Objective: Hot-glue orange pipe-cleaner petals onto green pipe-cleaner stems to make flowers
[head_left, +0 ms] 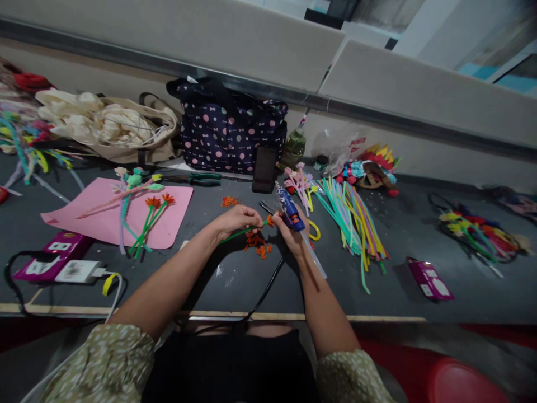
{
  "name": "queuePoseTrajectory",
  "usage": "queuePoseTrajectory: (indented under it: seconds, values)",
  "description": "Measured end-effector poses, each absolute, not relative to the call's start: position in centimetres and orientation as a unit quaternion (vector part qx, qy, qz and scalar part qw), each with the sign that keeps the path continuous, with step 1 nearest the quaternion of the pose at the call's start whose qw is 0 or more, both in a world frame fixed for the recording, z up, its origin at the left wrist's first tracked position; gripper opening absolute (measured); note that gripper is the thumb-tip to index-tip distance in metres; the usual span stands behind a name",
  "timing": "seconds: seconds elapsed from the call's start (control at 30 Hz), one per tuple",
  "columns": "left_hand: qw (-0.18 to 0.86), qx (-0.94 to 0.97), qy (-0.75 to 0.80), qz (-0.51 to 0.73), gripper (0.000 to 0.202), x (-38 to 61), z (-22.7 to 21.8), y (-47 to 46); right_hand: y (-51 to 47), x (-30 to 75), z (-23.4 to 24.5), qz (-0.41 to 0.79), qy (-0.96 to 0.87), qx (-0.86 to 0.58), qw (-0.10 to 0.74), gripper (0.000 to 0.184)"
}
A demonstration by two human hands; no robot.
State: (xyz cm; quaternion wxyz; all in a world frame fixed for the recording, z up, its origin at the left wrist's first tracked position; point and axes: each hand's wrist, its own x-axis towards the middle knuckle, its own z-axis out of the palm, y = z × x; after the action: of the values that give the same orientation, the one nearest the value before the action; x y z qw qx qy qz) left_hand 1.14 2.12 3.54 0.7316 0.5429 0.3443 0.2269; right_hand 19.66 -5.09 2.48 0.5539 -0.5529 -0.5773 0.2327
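Observation:
My left hand [242, 219] is closed in a pinch on a green pipe-cleaner stem [238, 234]. An orange tuft [269, 221] sits at the stem's tip, between my two hands. My right hand [292, 229] is closed around a blue glue gun [289, 208], whose nozzle points away from me. A translucent glue stick [312, 254] sticks out of the gun's back end. My right fingertips also reach the orange tuft; whether they pinch it I cannot tell. Below the hands lie loose orange pipe-cleaner pieces [258, 245]. Scissors with yellow handles [314, 230] are partly hidden behind my right hand.
Finished orange flowers [157, 202] lie on a pink sheet [178, 210] at left. Pipe cleaners [352, 215] are bundled at right. Behind stand a phone [264, 169], a dotted bag [235, 134] and a green bottle [294, 146]. Pliers [204, 179] lie nearby. A black cord [268, 286] crosses the table edge.

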Motion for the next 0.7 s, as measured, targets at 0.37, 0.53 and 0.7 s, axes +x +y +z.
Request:
queuePoseTrajectory:
  seconds: [0.37,0.53,0.7]
  values:
    - [0.674,0.589,0.354,0.271,0.015,1.6,3.4,2.0,-4.9,19.7,2.6,0.213,-0.565,-0.558,0.569,0.017]
    - [0.616,0.626,0.365,0.309,0.018,1.9,2.7,2.5,-4.7,19.6,2.2,0.177,-0.578,-0.55,0.576,0.016]
    - [0.576,0.668,0.341,0.326,0.02,2.0,2.4,2.7,-4.6,19.6,1.8,0.166,-0.609,-0.545,0.552,0.017]
